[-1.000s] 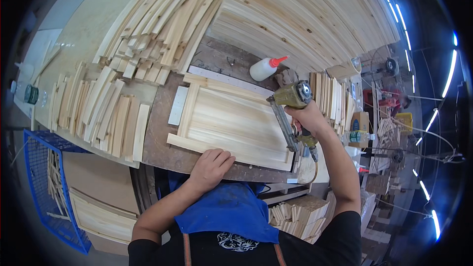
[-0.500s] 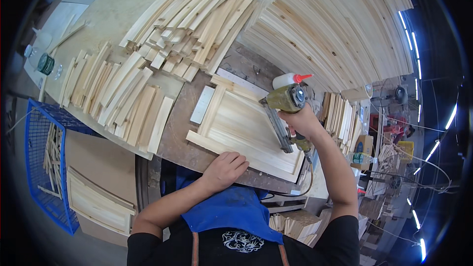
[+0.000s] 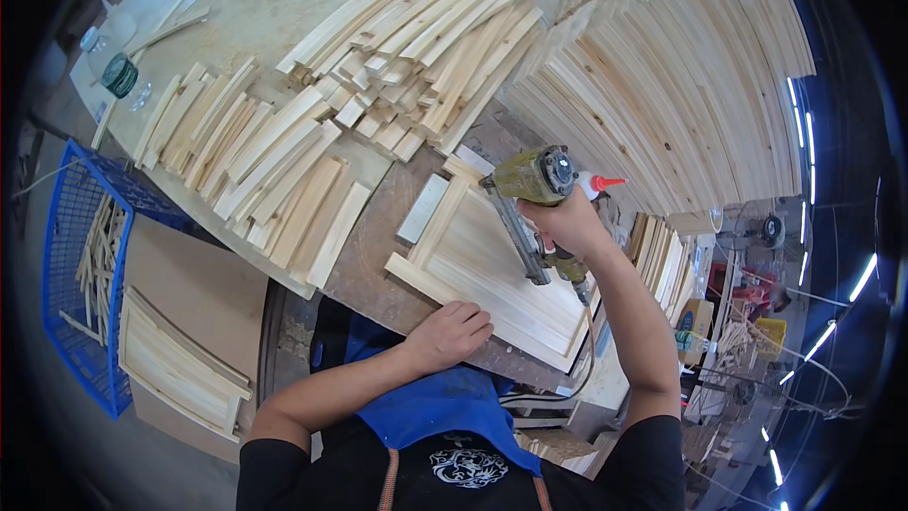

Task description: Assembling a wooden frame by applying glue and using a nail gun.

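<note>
My right hand (image 3: 567, 224) is closed round the handle of a nail gun (image 3: 535, 178), with an air hose at its lower end. The nail gun is over the far left part of a pale wooden framed panel (image 3: 492, 260); whether its nose touches the wood I cannot tell. My left hand (image 3: 448, 334) lies on the panel's near rail, fingers bent over the wood and thumb mostly hidden. Beside the panel's left rail is a pale flat block (image 3: 423, 209). A white glue bottle with a red tip (image 3: 600, 184) shows just behind the nail gun.
Loose wooden strips (image 3: 416, 47) are heaped at the far left, with shorter strips (image 3: 284, 199) nearer. A tall stack of boards (image 3: 662, 85) rises at the far right. A blue crate (image 3: 57, 255) and another panel (image 3: 175, 360) are at left. A plastic bottle (image 3: 121, 74) lies on the table.
The nail gun has moved left across the panel, nearer its far left corner. My left hand stays on the near rail. The whole view has shifted a little.
</note>
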A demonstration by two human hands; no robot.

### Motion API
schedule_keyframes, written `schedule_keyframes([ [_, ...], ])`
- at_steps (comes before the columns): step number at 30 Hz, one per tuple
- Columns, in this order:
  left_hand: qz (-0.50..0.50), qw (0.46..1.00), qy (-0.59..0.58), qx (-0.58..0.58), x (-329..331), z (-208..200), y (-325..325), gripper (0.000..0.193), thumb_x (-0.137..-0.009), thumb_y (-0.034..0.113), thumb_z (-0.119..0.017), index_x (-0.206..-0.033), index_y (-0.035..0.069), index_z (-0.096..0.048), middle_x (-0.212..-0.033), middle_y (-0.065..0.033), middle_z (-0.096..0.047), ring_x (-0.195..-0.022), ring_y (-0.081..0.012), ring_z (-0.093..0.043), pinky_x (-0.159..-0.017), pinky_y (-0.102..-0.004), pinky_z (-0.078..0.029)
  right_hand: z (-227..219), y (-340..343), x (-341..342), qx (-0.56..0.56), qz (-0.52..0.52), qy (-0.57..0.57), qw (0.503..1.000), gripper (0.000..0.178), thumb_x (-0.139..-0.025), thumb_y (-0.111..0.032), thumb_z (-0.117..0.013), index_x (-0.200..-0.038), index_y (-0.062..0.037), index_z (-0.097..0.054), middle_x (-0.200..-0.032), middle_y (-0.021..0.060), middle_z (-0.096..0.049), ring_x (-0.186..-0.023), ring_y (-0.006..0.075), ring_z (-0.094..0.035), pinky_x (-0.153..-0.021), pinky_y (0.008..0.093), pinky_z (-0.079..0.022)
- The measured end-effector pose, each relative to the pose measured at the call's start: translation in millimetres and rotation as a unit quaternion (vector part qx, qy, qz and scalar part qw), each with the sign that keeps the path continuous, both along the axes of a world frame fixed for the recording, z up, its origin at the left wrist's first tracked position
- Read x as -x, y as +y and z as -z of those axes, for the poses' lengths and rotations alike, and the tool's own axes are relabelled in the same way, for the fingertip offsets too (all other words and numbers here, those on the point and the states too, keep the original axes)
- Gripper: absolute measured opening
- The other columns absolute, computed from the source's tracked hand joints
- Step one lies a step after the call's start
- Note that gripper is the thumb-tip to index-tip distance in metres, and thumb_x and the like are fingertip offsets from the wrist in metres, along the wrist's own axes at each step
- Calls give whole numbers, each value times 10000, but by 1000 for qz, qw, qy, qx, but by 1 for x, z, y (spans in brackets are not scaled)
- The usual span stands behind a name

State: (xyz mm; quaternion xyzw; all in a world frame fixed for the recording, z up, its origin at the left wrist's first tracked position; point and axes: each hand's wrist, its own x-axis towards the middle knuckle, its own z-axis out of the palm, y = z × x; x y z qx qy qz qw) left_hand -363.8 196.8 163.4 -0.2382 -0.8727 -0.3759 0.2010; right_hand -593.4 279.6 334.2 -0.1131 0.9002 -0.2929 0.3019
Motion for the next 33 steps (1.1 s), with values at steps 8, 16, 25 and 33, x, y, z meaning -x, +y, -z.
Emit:
schedule_keyframes([
  [8, -1, 1000, 0, 8, 0, 2, 2, 318, -811, 180, -640, -1085, 26, -685, -1081, -75, -636, -1055, -247, -632, -917, -371, -526, 3, -15, 3, -4, -16, -9, 1000, 184, -910, -128, -772, -1026, 3, -713, -693, 16, -626, -504, 113, -555, -488, 304, -444],
  [16, -6, 1000, 2, 11, 0, 2, 4, 286, -801, 176, -653, -1047, 32, -679, -1040, -73, -630, -1033, -245, -636, -913, -368, -525, 11, -12, 8, -9, -50, 0, 999, 207, -937, -173, -737, -1061, -8, -728, -669, 39, -642, -481, 134, -580, -471, 318, -465],
  [25, -7, 1000, 0, 9, 0, 4, 5, 271, -790, 168, -669, -1029, 42, -678, -1031, -68, -627, -1026, -241, -634, -926, -368, -522, 9, -16, -6, 6, -55, -9, 998, 197, -934, -158, -746, -1059, -9, -715, -694, 37, -641, -471, 114, -544, -455, 317, -437],
  [33, -38, 998, 53, 8, 2, 4, 5, 134, -810, 180, -636, -896, 82, -667, -954, -36, -588, -968, -210, -596, -863, -340, -497, -4, -13, -32, -23, -124, 30, 992, 260, -914, -157, -772, -1128, -17, -730, -902, 94, -760, -769, 198, -700, -744, 369, -571],
])
